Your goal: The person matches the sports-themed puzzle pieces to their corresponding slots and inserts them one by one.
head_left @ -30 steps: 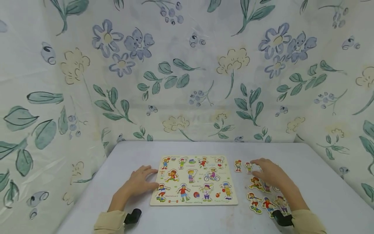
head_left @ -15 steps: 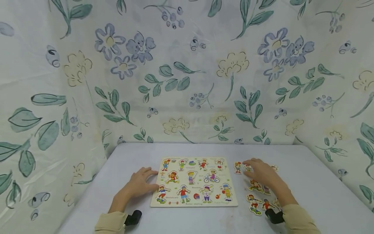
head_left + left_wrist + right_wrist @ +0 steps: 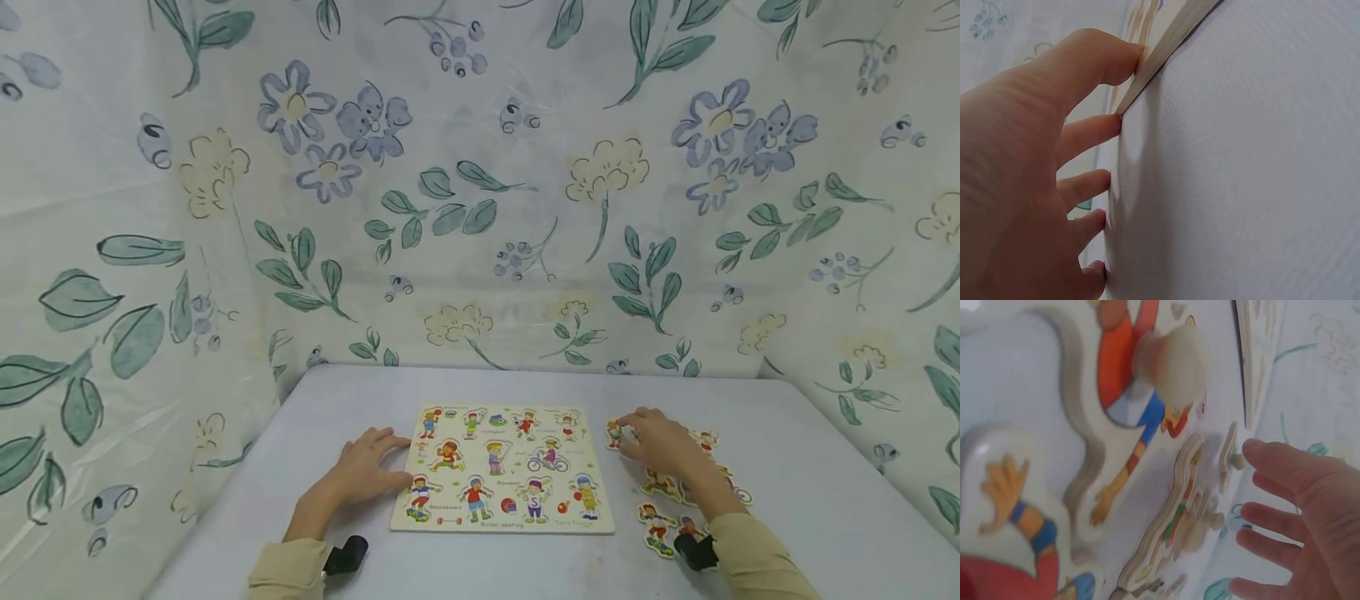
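A pale wooden puzzle board [image 3: 468,454] with printed sports figures lies mid-table. My left hand [image 3: 358,467] rests at its left side, thumb and forefinger touching the board's edge [image 3: 1169,44] in the left wrist view, other fingers spread. To the right of the board, my right hand [image 3: 663,446] reaches over loose puzzle pieces. Its thumb and fingers stand apart around the piece nearest the board [image 3: 613,435]. From the right wrist, the thumb of my right hand [image 3: 1316,512] is close to the knob of a small piece [image 3: 1229,456]; contact is unclear.
Several more knobbed figure pieces, such as the skateboarder [image 3: 657,529], lie below and right of my right hand, some hidden under the arm. A white table [image 3: 555,567] carries everything. A flowered curtain [image 3: 480,208] encloses the back and sides.
My right hand has moved left over the pieces, from the second piece of the top row to the one nearest the board. The left hand stays at the board's edge.
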{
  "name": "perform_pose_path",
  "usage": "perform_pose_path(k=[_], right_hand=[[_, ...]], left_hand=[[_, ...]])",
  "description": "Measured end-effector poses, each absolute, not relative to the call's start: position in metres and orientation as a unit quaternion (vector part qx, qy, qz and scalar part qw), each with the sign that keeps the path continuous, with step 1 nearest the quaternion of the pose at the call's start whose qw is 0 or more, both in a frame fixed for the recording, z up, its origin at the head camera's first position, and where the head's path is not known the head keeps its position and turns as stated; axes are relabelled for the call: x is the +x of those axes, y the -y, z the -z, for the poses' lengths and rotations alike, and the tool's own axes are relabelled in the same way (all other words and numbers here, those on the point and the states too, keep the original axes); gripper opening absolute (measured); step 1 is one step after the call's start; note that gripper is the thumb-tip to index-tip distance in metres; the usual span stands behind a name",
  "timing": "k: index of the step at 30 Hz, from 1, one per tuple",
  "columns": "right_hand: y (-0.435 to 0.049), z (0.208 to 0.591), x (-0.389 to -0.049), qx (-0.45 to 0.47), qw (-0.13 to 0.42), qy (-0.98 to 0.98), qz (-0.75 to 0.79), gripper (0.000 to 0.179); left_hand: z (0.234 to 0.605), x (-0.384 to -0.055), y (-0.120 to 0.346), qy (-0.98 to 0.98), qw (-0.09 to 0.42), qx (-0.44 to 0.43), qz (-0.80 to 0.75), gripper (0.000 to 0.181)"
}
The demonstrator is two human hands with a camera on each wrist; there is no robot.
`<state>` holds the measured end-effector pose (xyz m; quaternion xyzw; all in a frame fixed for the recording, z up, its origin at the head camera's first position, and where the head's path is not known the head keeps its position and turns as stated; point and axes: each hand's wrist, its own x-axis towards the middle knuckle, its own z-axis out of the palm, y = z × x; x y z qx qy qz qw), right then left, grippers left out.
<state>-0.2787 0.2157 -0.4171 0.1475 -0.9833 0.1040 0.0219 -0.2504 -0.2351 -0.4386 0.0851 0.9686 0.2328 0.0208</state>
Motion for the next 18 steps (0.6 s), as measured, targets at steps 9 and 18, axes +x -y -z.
perform_pose_path(k=[9, 18], right_hand=[[-0.205, 0.420, -0.287, 0.157, 0.047, 0.986, -0.043, 0.036], [-0.198, 0.419, -0.284, 0.139, 0.052, 0.989, -0.030, 0.030]], left_hand=[[0.441, -0.251, 0.236, -0.967, 0.023, 0.079, -0.240, 0.062], [0.437, -0.251, 0.236, -0.969, 0.031, 0.080, -0.233, 0.062]])
